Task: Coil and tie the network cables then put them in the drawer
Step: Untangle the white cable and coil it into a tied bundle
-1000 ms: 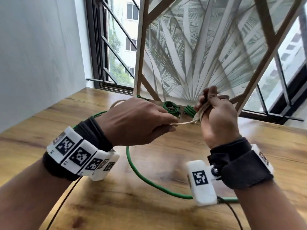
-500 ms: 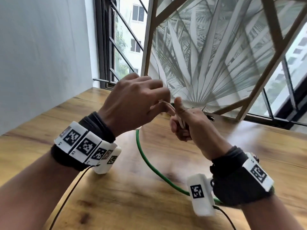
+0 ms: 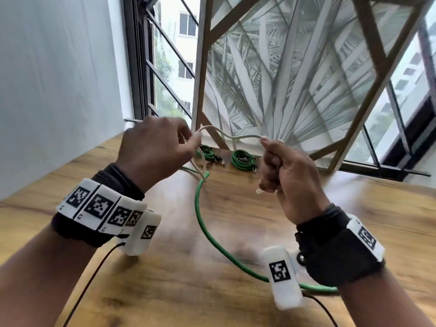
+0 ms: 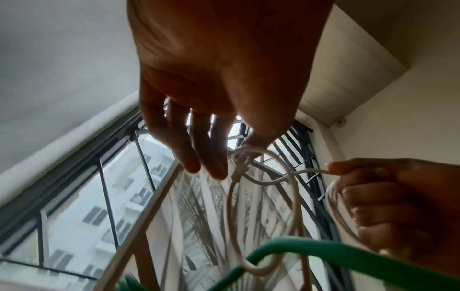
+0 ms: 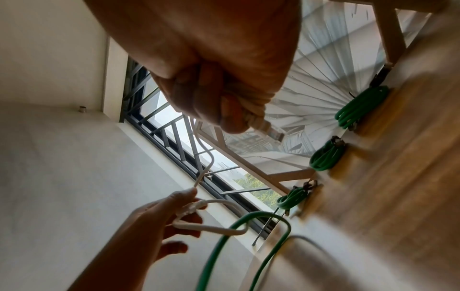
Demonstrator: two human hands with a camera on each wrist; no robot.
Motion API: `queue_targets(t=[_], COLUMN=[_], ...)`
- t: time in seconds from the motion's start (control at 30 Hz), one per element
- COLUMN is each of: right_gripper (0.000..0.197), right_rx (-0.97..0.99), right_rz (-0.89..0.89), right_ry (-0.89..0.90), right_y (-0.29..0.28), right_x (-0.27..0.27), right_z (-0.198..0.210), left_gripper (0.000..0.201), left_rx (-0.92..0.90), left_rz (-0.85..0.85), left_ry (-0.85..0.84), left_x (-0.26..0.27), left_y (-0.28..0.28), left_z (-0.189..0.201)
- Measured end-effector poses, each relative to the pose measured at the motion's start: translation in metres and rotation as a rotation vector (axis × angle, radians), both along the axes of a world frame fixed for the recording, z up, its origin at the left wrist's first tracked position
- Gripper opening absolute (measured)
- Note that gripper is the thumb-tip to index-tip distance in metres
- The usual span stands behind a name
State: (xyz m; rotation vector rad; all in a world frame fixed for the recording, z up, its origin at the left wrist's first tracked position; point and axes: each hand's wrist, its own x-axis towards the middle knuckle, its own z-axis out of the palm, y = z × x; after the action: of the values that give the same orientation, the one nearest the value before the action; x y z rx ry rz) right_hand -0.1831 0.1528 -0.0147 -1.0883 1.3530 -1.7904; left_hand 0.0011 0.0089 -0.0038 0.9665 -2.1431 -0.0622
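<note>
The left hand (image 3: 155, 147) pinches a thin white network cable (image 3: 236, 136) near one connector, between thumb and forefinger, its other fingers hanging loose. The right hand (image 3: 286, 175) is closed in a fist round the same cable, with the other clear plug (image 5: 270, 132) sticking out below the little finger. Between the hands the white cable sags in a slack arc above the counter (image 3: 165, 291).

The chief risk is a tangle. In the left wrist view a loop of the white cable hangs round the loose green network cable (image 3: 203, 223), which trails across the counter toward the right wrist. Pulling the hands apart would probably drag the green cable along or cinch the two together, though blur makes it hard to say whether the loop truly encircles it.

A light pinch could also let the connector slip and spill the loops. Several green coils (image 3: 243, 160), already tied, lie at the back of the counter by the framed palm-leaf panel (image 3: 295, 74); no drawer shows in any view.
</note>
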Motion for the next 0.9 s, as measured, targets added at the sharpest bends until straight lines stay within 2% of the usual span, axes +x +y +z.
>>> queue_targets(t=[0.07,0.13,0.17,0.27,0.37,0.43,0.5,0.57,0.63,0.7,0.77,0.83,0.9], right_gripper=[0.048,0.048,0.048,0.048,0.048,0.049,0.049,0.048,0.047,0.045,0.045,0.046,0.046], right_rx=[-0.021,-0.034,-0.04,-0.047,-0.051,-0.049,-0.052,-0.068,-0.092,-0.118,-0.145,-0.166,-0.183], right_rz=[-0.011,-0.022,-0.031,-0.042,-0.031,-0.031,-0.034,-0.053,-0.09,-0.126,-0.172,-0.232,-0.289], right_ry=[-0.052,-0.07,-0.072,-0.081,-0.075,-0.053,-0.043,-0.049,-0.054,-0.061,-0.075,-0.094,-0.116], right_y=[-0.001,-0.002,-0.002,-0.004,-0.003,-0.003,-0.003,-0.003,-0.003,-0.001,-0.001,0.001,0.001], right_x=[0.001,0.002,0.002,0.002,0.003,0.004,0.005,0.004,0.0,-0.006,-0.012,-0.018,-0.023], right_z=[0.0,-0.001,-0.001,-0.002,-0.003,-0.004,-0.005,-0.005,-0.004,-0.001,0.001,0.004,0.006], left_gripper=[0.041,0.041,0.036,0.017,0.021,0.032,0.041,0.037,0.032,0.031,0.037,0.053,0.064], left_rx=[0.078,0.129,0.175,0.456,0.722,0.846,0.881,0.926,0.962,0.868,0.524,0.229,0.217], left_rz=[-0.051,-0.124,-0.177,-0.387,-0.515,-0.596,-0.645,-0.69,-0.72,-0.678,-0.486,-0.303,-0.228], left_ry=[-0.082,-0.088,-0.037,0.282,0.501,0.591,0.677,0.743,0.705,0.556,0.341,0.196,0.194], left_x=[-0.006,-0.011,-0.012,-0.013,-0.012,-0.012,-0.013,-0.013,-0.013,-0.012,-0.012,-0.009,-0.005], left_y=[0.004,0.007,0.008,0.011,0.014,0.017,0.018,0.02,0.02,0.019,0.013,0.008,0.004], left_z=[-0.004,-0.007,-0.007,-0.002,0.006,0.01,0.011,0.011,0.009,0.005,0.0,-0.005,-0.003])
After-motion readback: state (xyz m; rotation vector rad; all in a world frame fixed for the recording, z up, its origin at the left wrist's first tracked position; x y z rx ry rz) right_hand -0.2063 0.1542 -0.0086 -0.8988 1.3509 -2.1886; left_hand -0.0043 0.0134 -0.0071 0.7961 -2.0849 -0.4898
